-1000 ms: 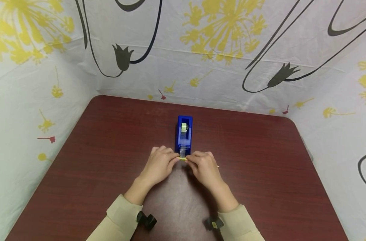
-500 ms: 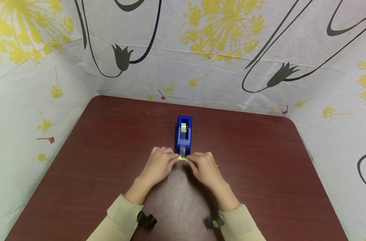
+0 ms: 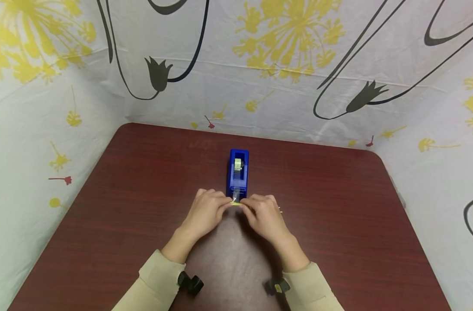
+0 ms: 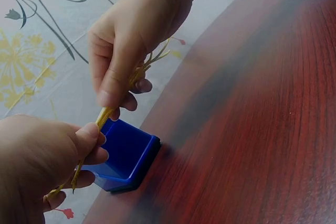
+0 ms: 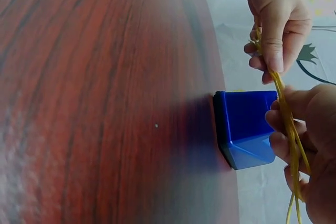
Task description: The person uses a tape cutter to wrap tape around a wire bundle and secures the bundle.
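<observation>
Between my hands runs a bundle of thin yellow strands (image 3: 235,203), pinched from both sides at the front of a blue tape dispenser (image 3: 231,172). My left hand (image 3: 206,211) grips its left part between thumb and fingers. On the other side my right hand (image 3: 265,216) pinches it a short gap away. Loose ends of the strands (image 5: 286,111) trail past the right fingers in the right wrist view. A clear tape strip (image 3: 236,194) stretches from the dispenser's roll down to the bundle; whether it sticks to the strands is too small to tell.
The dispenser stands on a dark red-brown wooden table (image 3: 143,181) with rounded far corners. Patterned white cloth (image 3: 205,99) hangs around the far side and flanks. Black wrist cameras (image 3: 190,284) sit at both cuffs.
The bundle has shifted very slightly toward the dispenser, and the tape strip by it now looks bent and catches light. Both hands keep their pinch, and the dispenser stays in place.
</observation>
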### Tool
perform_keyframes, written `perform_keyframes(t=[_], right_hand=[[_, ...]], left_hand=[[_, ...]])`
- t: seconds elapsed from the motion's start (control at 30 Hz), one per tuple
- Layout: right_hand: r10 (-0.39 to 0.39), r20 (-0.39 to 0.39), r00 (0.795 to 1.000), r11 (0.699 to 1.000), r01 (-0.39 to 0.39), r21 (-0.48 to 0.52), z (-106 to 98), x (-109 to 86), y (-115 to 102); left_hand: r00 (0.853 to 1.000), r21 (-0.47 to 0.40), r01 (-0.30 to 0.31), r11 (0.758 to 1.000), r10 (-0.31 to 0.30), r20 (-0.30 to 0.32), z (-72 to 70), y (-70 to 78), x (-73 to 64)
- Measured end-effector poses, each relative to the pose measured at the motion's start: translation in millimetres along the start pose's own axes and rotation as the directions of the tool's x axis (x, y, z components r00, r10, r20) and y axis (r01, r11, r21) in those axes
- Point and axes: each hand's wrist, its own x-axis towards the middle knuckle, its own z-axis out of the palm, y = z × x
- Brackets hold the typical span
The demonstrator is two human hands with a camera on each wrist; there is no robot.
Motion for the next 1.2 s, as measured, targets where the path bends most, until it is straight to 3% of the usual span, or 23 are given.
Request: perform_keyframes(t=[0.47,0.7,0.93,1.2], right_hand=[[0.008,-0.041,0.999,1.0,-0.007,0.016,-1.1,3.3,0.5],[0.012,0.012,1.0,1.0,-0.012,-0.026,-2.3,3.4,-0.1],[0.016,0.02,1.0,1.0,-0.016,-0.021,-3.4,3.1,1.8],[0.026,0.034,0.999,0.999,-0.025,-0.023,-3.2,1.3,1.1]], left_hand=[[0.999,-0.051,0.032,0.998,-0.032,0.012,-3.1,1.4,4.0],[1.0,-0.002,0.013,1.0,-0.013,0.003,-3.7,-0.6,3.2],[0.999,-0.034,0.022,0.999,-0.023,-0.025,-5.1,-0.8,3.0],[0.999,-0.017,0.032,0.999,-0.032,0.018,-5.8,0.2,1.9]])
